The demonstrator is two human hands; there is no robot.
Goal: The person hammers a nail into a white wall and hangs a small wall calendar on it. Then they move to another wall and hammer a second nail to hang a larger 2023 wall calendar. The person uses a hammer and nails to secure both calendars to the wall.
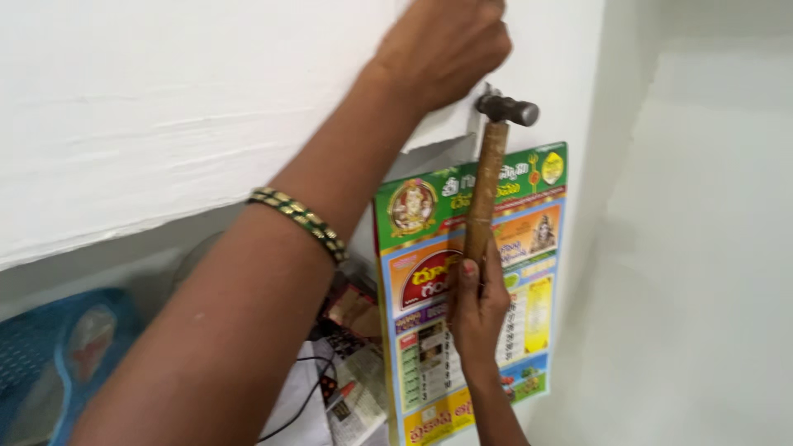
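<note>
The right hand (477, 310) is wrapped tight around the bottom of a hammer (487, 186) and holds it straight up. The hammer has a brown wooden handle and a dark, round metal head, and the head sits high on the white wall (165, 107), right beside the left hand (442, 45). The left hand is curled up against the wall; its fingers look pinched on something small, but I cannot tell what, because the hand hides it. A green and gold bangle (299, 221) sits on that arm. The hammer head is very close to those fingers, so a crooked hit could hurt them. Behind the hammer hangs a bright calendar (471, 330).
</note>
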